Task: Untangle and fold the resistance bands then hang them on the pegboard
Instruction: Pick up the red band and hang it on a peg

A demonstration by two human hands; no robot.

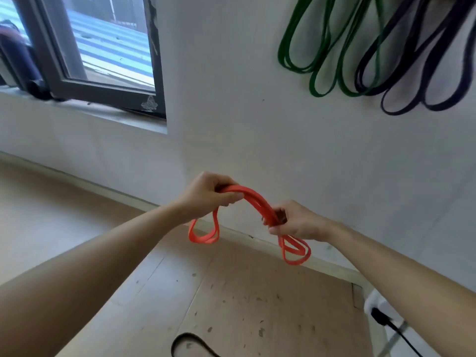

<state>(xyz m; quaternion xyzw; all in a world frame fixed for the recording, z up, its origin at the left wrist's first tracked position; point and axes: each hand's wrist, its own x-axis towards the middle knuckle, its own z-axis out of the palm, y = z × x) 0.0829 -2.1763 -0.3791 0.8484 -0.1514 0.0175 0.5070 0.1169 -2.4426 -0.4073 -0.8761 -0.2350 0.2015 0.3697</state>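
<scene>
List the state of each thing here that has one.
Orange rubber resistance band, folded into strands, end loops dangling
Left hand, grips orange band
Right hand, grips orange band
Green rubber band, hanging on wall
Dark purple rubber band, hanging on wall
Black band, lying on floor

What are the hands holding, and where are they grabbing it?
Both grip the folded orange band: the left hand near one end of the bundle, the right hand near the other, with loops hanging below each.
</scene>
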